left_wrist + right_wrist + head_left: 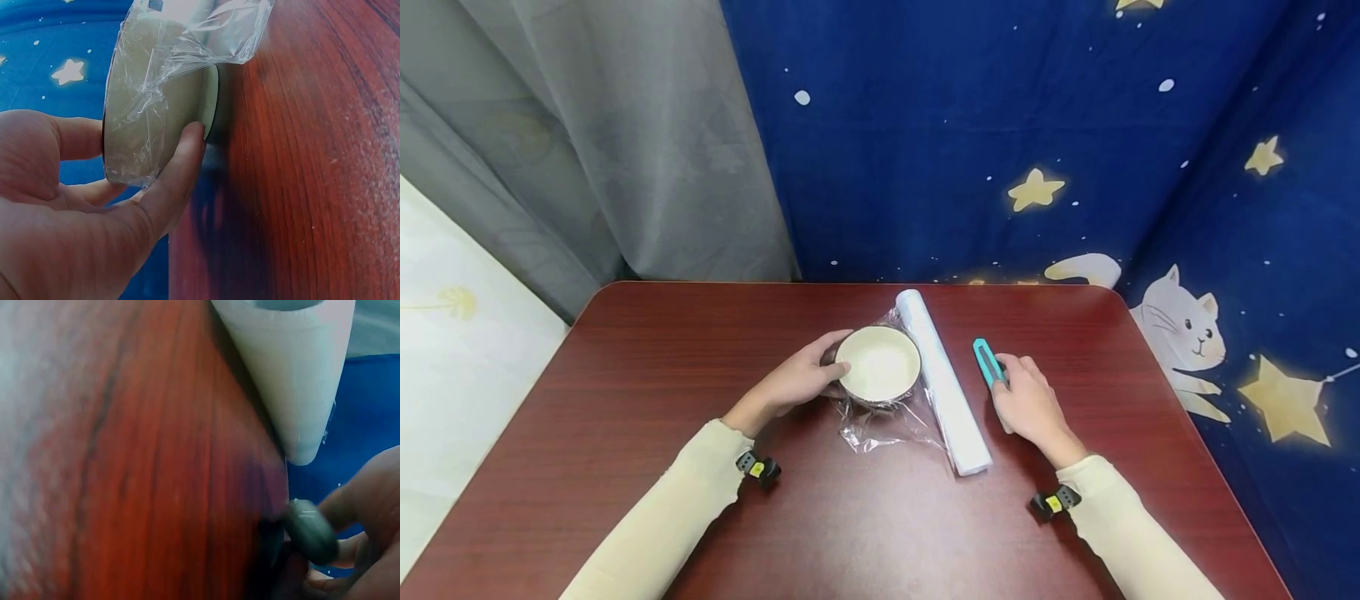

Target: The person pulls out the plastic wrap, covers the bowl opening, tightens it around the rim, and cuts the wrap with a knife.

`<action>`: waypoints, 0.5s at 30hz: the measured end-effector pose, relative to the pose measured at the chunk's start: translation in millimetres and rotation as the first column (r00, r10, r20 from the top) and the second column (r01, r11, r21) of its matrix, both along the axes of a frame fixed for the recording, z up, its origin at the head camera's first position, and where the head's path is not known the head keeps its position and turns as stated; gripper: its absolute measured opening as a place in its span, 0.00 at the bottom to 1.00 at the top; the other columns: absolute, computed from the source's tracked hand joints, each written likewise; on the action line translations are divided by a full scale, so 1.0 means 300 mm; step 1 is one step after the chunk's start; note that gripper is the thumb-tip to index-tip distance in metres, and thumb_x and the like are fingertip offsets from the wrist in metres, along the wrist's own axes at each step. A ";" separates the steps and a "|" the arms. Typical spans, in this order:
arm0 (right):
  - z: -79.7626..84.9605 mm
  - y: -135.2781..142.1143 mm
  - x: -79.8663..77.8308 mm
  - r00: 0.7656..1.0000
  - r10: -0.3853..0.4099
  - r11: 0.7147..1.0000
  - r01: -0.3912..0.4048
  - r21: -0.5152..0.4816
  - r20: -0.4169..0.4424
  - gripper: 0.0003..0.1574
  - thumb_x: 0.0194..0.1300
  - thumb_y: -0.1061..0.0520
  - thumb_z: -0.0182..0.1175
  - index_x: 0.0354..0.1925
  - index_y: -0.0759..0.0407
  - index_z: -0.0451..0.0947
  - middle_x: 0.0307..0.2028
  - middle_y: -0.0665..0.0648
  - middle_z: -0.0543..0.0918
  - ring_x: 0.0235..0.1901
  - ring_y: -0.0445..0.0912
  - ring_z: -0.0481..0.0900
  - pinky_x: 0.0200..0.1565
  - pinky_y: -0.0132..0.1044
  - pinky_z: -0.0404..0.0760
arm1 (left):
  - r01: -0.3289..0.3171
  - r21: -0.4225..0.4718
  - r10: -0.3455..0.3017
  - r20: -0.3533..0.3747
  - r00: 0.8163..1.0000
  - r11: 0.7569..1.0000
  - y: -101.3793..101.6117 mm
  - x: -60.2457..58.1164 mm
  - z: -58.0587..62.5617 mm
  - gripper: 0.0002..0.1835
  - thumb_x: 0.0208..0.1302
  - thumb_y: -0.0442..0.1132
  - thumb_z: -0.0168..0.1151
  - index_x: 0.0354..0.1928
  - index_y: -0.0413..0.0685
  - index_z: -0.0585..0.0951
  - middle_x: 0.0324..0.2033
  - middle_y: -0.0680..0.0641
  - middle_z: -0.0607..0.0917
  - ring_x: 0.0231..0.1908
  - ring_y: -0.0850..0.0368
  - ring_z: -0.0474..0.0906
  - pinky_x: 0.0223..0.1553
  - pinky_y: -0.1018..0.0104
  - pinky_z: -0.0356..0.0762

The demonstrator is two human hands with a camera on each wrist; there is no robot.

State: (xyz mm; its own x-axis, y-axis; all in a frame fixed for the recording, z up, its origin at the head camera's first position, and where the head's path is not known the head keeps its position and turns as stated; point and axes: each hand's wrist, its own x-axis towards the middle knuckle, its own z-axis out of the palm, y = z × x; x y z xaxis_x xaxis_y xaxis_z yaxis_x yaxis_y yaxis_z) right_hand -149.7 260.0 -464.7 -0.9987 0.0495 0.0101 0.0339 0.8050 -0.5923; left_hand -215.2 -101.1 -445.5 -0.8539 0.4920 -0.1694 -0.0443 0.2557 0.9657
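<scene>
My left hand (797, 377) grips a cream bowl (880, 364) by its left side, thumb at the rim in the head view. In the left wrist view a fingertip presses near the bowl's foot, close to the tabletop. Clear plastic wrap (147, 94) clings to the bowl's outer wall, and a loose crumpled sheet (887, 433) spreads below it toward the roll. To the right, my right hand (1030, 404) holds a teal utility knife (987, 358), its far end pointing away from me. No blade shows.
The white roll of plastic wrap (943, 387) lies slanted between the bowl and the right hand. All this is on a dark red wooden table (700, 325). A grey curtain (677, 167) and a blue starry one (925, 150) hang behind its far edge.
</scene>
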 end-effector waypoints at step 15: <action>-0.015 0.055 -0.018 0.998 0.032 0.996 -0.027 0.090 -0.050 0.24 0.80 0.58 0.61 0.68 0.63 0.83 0.39 0.56 0.78 0.36 0.52 0.76 0.31 0.44 0.73 | 0.019 0.081 -0.023 0.048 0.999 0.997 -0.010 -0.007 -0.010 0.34 0.83 0.28 0.53 0.86 0.39 0.58 0.74 0.27 0.71 0.55 0.45 0.83 0.50 0.52 0.90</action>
State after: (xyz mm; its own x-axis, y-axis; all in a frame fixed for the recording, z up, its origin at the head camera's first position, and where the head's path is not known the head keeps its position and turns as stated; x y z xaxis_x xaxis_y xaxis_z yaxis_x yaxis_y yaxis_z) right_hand -155.0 276.3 -469.2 -0.9978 0.0167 0.0640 -0.0189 0.8551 -0.5181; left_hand -217.4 -104.1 -448.7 -0.8350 0.5234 -0.1697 -0.0872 0.1787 0.9800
